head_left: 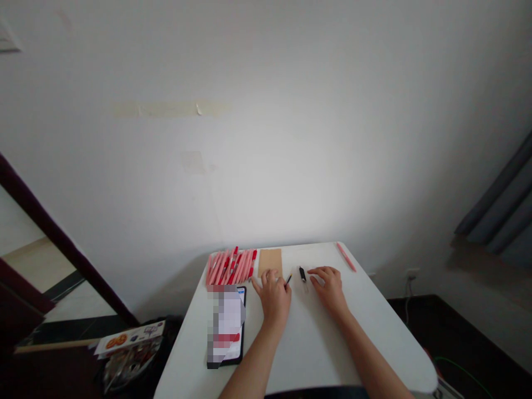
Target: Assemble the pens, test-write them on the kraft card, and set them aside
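Observation:
My left hand (273, 293) rests over the near end of a brown card or notebook (270, 261). A short, thin dark pointed piece, like part of a pen (288, 280), pokes out at the thumb side, apparently pinched there; the fingertips are partly hidden. My right hand (329, 287) is palm down with thumb and forefinger apart, nothing visible between them. Just left of those fingers lies a small black object with a clear end (303, 275), not touched. Many pink and red pens (230, 267) lie side by side left of the card.
A phone (228, 327) with a lit, blurred screen lies on the white table (307, 343), left of my forearm. One pink pen (346, 257) is at the far right edge. The wall (291, 166) stands behind; a filled bag (133, 354) is on the floor at left.

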The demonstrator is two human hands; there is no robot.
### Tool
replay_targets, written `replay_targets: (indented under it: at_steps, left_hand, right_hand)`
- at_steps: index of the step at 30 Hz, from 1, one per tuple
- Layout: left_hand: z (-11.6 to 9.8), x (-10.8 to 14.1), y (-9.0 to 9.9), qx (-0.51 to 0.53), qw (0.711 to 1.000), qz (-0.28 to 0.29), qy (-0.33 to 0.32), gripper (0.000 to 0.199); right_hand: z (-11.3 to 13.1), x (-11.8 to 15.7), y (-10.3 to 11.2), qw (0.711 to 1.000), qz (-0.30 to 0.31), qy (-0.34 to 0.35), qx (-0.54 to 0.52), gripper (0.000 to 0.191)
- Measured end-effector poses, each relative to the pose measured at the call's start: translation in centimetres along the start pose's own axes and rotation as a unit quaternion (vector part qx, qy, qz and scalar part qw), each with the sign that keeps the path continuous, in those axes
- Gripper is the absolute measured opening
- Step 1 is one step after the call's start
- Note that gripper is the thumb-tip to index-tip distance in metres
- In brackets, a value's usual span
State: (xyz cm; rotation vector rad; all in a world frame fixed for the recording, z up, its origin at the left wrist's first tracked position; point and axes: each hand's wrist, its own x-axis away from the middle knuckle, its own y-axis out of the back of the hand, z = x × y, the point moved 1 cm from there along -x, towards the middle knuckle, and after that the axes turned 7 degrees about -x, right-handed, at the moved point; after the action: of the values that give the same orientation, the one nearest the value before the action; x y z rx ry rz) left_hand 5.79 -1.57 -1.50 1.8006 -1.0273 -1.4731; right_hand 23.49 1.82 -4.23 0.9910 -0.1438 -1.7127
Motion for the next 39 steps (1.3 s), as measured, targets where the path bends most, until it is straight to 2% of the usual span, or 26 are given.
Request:
replay_targets:
  at_steps: [10,19,24,30,39]
  left_hand:
    - [0.1,-0.2,0.6,0.041,0.999,-0.029,0.001,0.012]
    - [-0.1,-0.1,0.5,0.075,0.996,-0.017,-0.054,0.012]
    - [-0.1,-0.1,0.7,0.09,0.993,-0.015,-0.08,0.012]
    - [-0.2,-0.1,1.0,0.112,0.991,-0.001,-0.079,0.012]
    - [0.1,-0.2,1.1,0.095,0.994,-0.007,-0.049,0.011]
  right_hand:
    - [0.0,0.0,0.1,0.999,-0.016,0.035,-0.026,0.024]
    - [1.0,0.1,-0.2,0.995,0.009,0.095,-0.024,0.022]
    - [1.3,0.2,-0.1,0.994,0.044,0.091,-0.032,0.018]
    - [1.2,0.2,-0.2,0.994,0.051,0.093,-0.033,0.015]
    - [0.9,0.1,-0.1,0.997,0.011,0.074,-0.036,0.018]
